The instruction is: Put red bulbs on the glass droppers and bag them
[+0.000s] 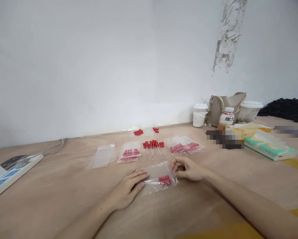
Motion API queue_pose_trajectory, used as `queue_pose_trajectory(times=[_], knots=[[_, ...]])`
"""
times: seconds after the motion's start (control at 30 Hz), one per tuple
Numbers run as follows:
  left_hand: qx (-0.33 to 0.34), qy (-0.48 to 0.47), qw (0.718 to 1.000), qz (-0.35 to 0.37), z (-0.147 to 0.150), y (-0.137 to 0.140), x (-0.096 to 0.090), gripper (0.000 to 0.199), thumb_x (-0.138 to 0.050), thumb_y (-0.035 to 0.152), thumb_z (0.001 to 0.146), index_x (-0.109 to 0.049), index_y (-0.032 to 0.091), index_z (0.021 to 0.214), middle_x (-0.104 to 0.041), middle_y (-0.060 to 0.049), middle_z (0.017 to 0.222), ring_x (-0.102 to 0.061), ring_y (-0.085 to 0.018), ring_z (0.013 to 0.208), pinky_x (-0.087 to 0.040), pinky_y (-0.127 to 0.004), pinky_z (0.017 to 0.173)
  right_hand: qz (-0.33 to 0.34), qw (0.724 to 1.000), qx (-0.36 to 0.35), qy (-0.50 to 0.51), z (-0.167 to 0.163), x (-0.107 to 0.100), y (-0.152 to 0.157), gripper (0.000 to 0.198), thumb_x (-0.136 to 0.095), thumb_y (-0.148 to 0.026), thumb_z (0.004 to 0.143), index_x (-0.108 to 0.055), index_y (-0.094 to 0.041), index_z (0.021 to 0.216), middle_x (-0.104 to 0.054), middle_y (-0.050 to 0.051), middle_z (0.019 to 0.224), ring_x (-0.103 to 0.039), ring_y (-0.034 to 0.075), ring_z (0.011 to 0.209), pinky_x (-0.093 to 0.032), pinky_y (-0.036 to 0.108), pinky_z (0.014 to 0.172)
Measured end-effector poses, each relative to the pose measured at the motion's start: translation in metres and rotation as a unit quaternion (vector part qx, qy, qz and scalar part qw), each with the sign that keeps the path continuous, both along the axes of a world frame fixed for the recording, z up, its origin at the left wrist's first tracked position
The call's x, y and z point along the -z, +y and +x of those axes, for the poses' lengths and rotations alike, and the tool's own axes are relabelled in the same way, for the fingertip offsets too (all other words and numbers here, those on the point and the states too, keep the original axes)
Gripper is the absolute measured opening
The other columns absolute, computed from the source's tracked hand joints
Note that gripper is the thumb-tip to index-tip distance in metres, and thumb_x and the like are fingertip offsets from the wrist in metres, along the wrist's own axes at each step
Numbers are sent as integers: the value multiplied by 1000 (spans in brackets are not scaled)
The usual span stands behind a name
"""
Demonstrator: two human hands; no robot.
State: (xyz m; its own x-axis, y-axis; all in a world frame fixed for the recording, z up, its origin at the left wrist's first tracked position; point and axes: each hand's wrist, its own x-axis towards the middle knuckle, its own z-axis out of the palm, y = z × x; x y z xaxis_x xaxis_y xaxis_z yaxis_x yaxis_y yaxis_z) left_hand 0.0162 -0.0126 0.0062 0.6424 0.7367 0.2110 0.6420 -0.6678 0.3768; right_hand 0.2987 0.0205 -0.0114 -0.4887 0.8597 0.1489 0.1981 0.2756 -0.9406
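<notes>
A clear zip bag [155, 169] lies on the table in front of me, with a few red-bulbed droppers [165, 180] inside, their bulbs toward the right. My left hand [130, 187] rests flat over the bag's left end, fingers stretched out. At the right, zip-lined edge, my right hand [185, 168] has its fingers curled and closed on the bag's edge. Just beyond, several loose droppers [153, 146] lie in a row, red bulbs away from me. Filled bags [129, 152] sit left of them, and more filled bags [185, 146] sit to the right.
Flat unfilled bags [102, 156] lie at the left. Near the wall are bags of loose red bulbs [139, 132]. A power strip [16, 172] borders the far left. Lidded cups [200, 114], a bottle [226, 119] and a tissue pack [270, 147] stand at the right.
</notes>
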Motion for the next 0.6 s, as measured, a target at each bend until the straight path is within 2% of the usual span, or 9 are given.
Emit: queue_pose_trajectory(times=[0.13, 0.2, 0.27, 0.43, 0.53, 0.6], knots=[[-3, -3, 1000, -3, 0, -3, -3, 32, -32, 33, 90, -44, 28, 119, -49, 0, 124, -42, -17, 115, -24, -38, 104, 77, 987, 127, -58, 4, -12, 26, 10, -59, -20, 61, -54, -16, 69, -55, -3, 58, -51, 10, 56, -39, 20, 53], [10, 3, 1000, -6, 0, -4, -4, 29, -33, 32, 90, -47, 27, 114, -49, 0, 124, -41, -17, 116, -24, -38, 104, 105, 963, 211, -130, -1, -19, 45, 6, -57, -16, 60, -55, -17, 65, -57, -2, 57, -53, 11, 56, -39, 20, 53], [19, 4, 1000, -4, 0, -3, -4, 27, -34, 31, 89, -49, 27, 112, -49, -1, 124, -39, -18, 118, -23, -39, 104, 85, 937, 280, -189, -11, -25, 65, 10, -57, -12, 58, -56, -17, 66, -57, 0, 53, -55, 13, 55, -39, 21, 51], [30, 13, 999, 1, 0, -2, -2, 30, -33, 30, 90, -49, 27, 115, -46, -1, 127, -36, -18, 120, -21, -40, 104, 45, 915, 339, -214, -41, -30, 112, 16, -62, -8, 52, -59, -14, 66, -57, 7, 49, -59, 23, 58, -39, 25, 46], [31, 38, 999, 1, -1, -2, -3, 33, -31, 30, 90, -46, 30, 120, -40, -1, 132, -34, -19, 122, -20, -42, 104, 37, 920, 333, -204, -54, -28, 129, 21, -65, -7, 48, -60, -14, 67, -55, 6, 46, -60, 25, 57, -40, 26, 45], [33, 49, 998, -4, -1, -3, -4, 34, -31, 31, 90, -45, 32, 121, -38, 0, 133, -32, -19, 123, -20, -42, 105, 56, 932, 311, -176, -59, -28, 133, 26, -66, -7, 47, -60, -14, 72, -54, 6, 44, -60, 26, 57, -41, 27, 45]])
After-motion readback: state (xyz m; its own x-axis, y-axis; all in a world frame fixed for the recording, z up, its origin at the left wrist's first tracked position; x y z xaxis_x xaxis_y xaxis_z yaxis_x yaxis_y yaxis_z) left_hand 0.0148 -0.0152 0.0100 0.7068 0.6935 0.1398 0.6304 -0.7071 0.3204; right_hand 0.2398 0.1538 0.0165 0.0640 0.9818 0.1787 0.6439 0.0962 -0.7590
